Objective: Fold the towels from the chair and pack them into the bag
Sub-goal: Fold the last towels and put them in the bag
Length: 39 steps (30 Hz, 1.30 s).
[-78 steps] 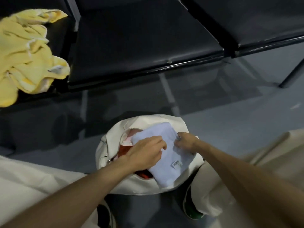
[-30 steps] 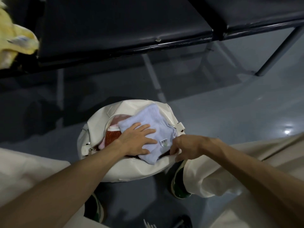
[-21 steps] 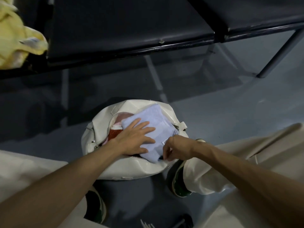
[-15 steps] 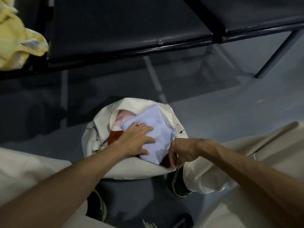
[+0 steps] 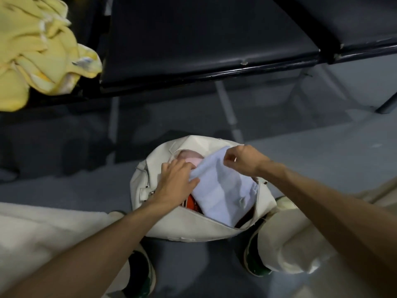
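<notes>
A cream bag (image 5: 178, 229) stands open on the floor between my feet. A folded light blue towel (image 5: 223, 190) lies in its opening, over a pink towel (image 5: 191, 159) and something orange-red (image 5: 190, 204). My left hand (image 5: 176, 181) grips the blue towel's left edge, thumb on top and fingers reaching into the bag. My right hand (image 5: 242, 161) pinches the towel's far corner at the bag's far rim. A crumpled yellow towel (image 5: 36, 48) lies on the left black chair seat.
A row of black chair seats (image 5: 202, 39) runs across the top, with a metal leg (image 5: 386, 104) at the right. Grey floor surrounds the bag. My cream trouser legs and green-trimmed shoes (image 5: 141, 274) flank the bag.
My right hand has moved from the towel's near right corner to its far corner. My left hand slid off the top of the towel to its left edge.
</notes>
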{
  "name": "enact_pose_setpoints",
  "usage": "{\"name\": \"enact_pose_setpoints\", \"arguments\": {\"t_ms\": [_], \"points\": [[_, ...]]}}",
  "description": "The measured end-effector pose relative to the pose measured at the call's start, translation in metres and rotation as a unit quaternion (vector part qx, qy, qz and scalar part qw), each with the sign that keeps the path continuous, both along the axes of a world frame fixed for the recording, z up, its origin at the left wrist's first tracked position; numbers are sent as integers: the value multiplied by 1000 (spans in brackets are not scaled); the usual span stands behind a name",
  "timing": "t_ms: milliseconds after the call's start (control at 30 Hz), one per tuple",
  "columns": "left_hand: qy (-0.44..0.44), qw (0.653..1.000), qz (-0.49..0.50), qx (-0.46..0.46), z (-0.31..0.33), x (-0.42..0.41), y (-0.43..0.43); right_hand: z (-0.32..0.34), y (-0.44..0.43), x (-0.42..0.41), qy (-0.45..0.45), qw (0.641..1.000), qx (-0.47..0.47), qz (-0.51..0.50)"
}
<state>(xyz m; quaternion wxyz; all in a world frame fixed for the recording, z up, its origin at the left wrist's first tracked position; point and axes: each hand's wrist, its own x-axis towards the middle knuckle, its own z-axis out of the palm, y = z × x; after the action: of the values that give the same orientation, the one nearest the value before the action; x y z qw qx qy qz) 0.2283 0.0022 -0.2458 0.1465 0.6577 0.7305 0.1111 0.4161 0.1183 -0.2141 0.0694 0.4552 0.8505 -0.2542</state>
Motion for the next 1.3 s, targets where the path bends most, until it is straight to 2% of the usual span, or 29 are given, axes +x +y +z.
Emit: {"name": "enact_pose_setpoints", "arguments": {"t_ms": [67,200,267,333,400,567,833,1100,1167,1300], "points": [[17,999,-40,32,9,3,-6,-4,8,-14,27,1000,10,-9],[-16,995,-57,80,22,12,-16,-6,14,-38,53,998,-4,15],[-65,997,-16,32,21,12,-19,-7,11,-43,43,998,-2,39],[-107,989,67,-71,16,4,-22,-9,8,-43,46,998,-9,42],[-117,978,115,-128,8,-8,-24,-7,6,-41,43,998,-10,39],[-125,974,94,-165,21,-20,-12,16,7,-38,28,999,-5,34],[-141,983,59,-98,104,-55,16,89,8,-61,36,998,49,29],[-186,981,55,18,197,-144,24,161,8,-138,98,986,107,77],[-173,981,69,49,207,-171,21,172,12,-163,112,983,114,86],[-147,967,164,126,203,-220,5,179,19,-215,142,978,111,103]]}}
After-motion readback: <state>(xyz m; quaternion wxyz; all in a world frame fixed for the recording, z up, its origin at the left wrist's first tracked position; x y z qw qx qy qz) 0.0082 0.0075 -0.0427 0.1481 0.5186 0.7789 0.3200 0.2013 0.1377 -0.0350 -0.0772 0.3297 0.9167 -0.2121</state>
